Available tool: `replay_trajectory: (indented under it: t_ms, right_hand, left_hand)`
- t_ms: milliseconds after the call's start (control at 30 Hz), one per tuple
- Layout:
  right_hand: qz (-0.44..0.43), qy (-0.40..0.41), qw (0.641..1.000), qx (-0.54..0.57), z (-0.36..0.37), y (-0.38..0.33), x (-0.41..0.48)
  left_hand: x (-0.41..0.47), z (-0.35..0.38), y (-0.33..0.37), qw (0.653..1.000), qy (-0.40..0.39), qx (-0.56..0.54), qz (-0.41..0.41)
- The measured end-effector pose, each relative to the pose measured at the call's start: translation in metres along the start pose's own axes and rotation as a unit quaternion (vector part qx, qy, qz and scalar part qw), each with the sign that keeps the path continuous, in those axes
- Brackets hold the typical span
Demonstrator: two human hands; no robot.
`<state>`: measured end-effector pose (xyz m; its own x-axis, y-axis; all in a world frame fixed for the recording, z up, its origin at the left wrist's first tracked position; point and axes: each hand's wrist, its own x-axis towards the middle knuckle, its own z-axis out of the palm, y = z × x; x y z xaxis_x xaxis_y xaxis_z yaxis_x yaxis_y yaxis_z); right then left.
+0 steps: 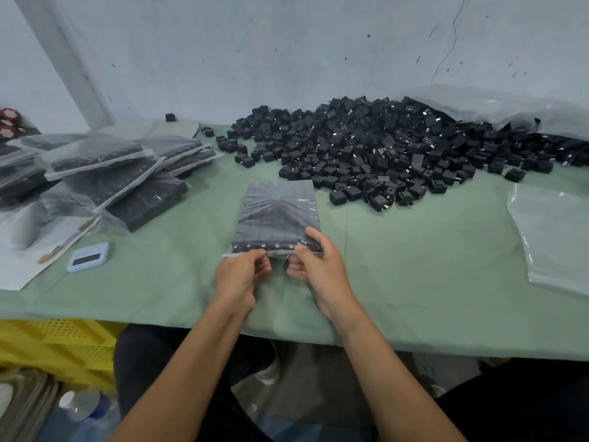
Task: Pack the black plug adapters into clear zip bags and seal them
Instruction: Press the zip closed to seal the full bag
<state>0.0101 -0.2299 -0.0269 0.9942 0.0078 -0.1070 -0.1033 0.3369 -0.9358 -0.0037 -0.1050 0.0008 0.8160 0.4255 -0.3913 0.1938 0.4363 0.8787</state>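
A clear zip bag [277, 215] filled with rows of black plug adapters lies flat on the green table cover [414, 266] in front of me. My left hand [240, 275] pinches the bag's near zip edge at its left part. My right hand [314, 260] grips the same edge further right, thumb on top of the bag. A large heap of loose black plug adapters [382, 148] lies behind the bag, toward the back right.
Several filled bags [108, 173] are stacked at the left. Empty clear bags [554, 237] lie at the right, and a big plastic sack [497, 103] sits behind the heap. A small blue timer [88, 257] and papers lie near left. A yellow crate [57, 342] stands below the table.
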Motion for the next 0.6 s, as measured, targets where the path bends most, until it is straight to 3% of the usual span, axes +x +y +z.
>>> replay_trajectory:
  t_ms: [167,400,600]
  right_hand:
    - [0.002,0.018,1.000,0.003,0.002,-0.001,0.003]
    - [0.006,0.010,1.000,-0.001,0.001,-0.002,0.002]
    - [0.006,0.014,1.000,-0.005,0.000,0.000,0.003]
  left_hand:
    - [0.004,-0.006,0.000,0.999,-0.026,0.021,-0.041]
    - [0.005,-0.003,-0.008,0.997,0.001,0.078,0.009]
    - [0.006,-0.005,-0.006,0.995,-0.028,0.090,-0.019]
